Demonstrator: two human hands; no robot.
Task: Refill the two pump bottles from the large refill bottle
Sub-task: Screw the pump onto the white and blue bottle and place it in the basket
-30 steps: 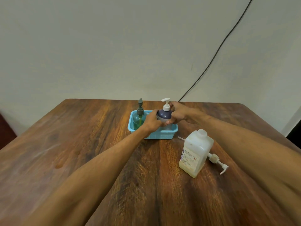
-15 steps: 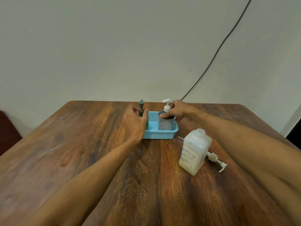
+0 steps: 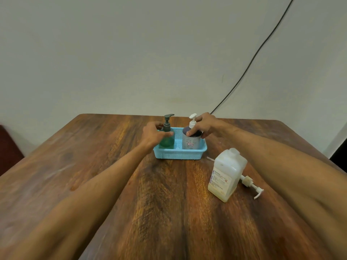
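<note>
Two grips, centre | left hand [image 3: 153, 135] wraps green translucent pump bottle [image 3: 167, 142] | right hand [image 3: 203, 126] clasps grey white-pumped bottle [image 3: 190, 143] | both in blue plastic basket [image 3: 180, 154]

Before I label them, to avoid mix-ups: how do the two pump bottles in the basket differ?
The green bottle is translucent with a dark grey pump; the pale bottle is opaque with a white pump. The left hand grips the green bottle, the right hand the pale bottle. Both stand upright in the basket.

Dim, even indoor light; soft shadows, wide-angle bowing, slight blur throughout.
</note>
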